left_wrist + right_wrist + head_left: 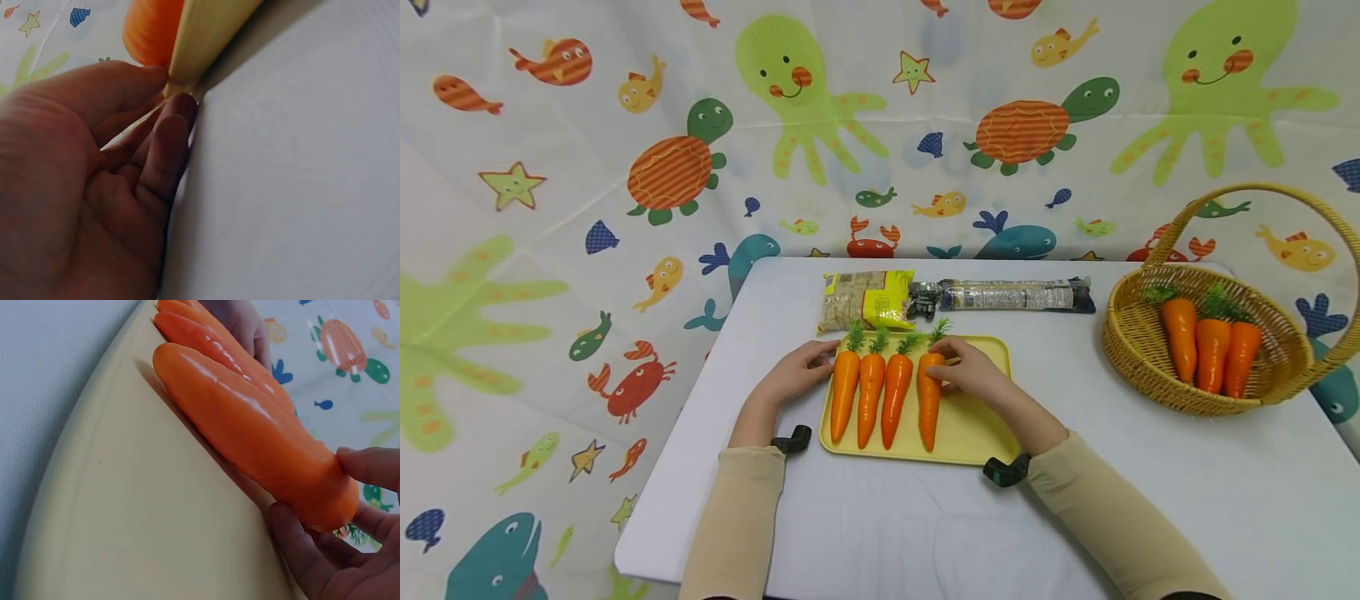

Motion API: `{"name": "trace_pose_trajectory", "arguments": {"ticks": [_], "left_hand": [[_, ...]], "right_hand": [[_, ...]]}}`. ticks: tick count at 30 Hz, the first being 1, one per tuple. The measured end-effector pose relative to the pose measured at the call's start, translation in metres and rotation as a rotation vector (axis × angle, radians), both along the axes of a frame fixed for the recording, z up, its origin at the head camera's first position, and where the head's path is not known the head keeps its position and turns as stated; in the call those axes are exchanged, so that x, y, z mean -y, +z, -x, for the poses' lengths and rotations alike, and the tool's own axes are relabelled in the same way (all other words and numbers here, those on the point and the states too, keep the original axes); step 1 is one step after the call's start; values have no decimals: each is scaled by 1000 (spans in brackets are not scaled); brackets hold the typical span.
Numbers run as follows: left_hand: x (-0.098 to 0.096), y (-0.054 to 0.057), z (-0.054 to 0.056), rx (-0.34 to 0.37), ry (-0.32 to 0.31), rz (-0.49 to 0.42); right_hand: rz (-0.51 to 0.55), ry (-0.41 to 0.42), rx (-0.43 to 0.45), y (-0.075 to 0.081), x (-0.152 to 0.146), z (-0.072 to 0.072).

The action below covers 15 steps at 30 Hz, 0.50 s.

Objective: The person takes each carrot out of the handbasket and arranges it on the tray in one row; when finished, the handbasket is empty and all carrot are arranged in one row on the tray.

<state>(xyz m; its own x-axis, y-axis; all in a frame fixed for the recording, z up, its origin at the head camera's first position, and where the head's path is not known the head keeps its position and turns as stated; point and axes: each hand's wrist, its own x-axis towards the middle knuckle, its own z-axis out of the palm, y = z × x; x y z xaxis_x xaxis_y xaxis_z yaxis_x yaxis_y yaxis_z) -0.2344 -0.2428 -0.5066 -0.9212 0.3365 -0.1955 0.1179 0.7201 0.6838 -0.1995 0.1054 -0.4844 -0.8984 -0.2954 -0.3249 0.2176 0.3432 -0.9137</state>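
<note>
Several orange carrots with green tops lie side by side on a yellow tray (977, 417). My right hand (972, 369) pinches the thick top end of the rightmost carrot (928, 408). In the right wrist view, thumb and fingers sit on either side of that carrot (250, 425), its tip over the tray. At the tray's left edge, my left hand (797, 371) holds the rim, beside the leftmost carrot (845, 396). The left wrist view has the thumb against the tray rim (194, 47) and the fingers curled at its underside.
A wicker basket (1138, 367) with a tall handle and 3 carrots (1212, 354) stands on the right. Behind the tray lie a yellow-and-clear food packet (868, 300), a small black item (923, 300) and a long dark package (1015, 296). A patterned curtain hangs behind the white table (880, 525).
</note>
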Motion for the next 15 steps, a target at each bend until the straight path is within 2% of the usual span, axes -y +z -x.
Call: {"name": "trace_pose_trajectory", "arguments": {"ticks": [9, 15], "left_hand": [[1, -4, 2, 2, 5, 0], [1, -4, 2, -6, -2, 0]], "right_hand": [[-37, -3, -16, -2, 9, 0], [-63, 24, -41, 0, 9, -2]]}}
